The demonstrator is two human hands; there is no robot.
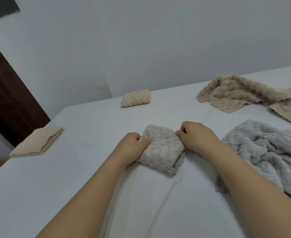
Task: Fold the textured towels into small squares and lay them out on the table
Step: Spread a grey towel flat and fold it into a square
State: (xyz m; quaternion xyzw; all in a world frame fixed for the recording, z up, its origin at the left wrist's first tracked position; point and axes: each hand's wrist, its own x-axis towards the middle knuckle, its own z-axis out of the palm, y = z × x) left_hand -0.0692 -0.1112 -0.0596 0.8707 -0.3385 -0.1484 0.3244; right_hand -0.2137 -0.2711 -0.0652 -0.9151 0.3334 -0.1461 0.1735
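Observation:
A small off-white textured towel (160, 148), folded into a rough square, lies in the middle of the white table (72, 186). My left hand (132, 145) pinches its left edge and my right hand (196, 136) pinches its right edge near the far corner. One folded beige square (135, 98) sits at the far edge of the table. A second folded beige square (38, 142) lies by the left edge. At the far right is a crumpled beige towel (244, 93), unfolded. Closer on the right a fluffy grey towel (270, 152) lies bunched, touching my right forearm.
A white wall (141, 40) runs right behind the table's far edge. A dark brown door (7, 93) stands at the left beyond the table corner. Bare tabletop shows between the towels and toward me.

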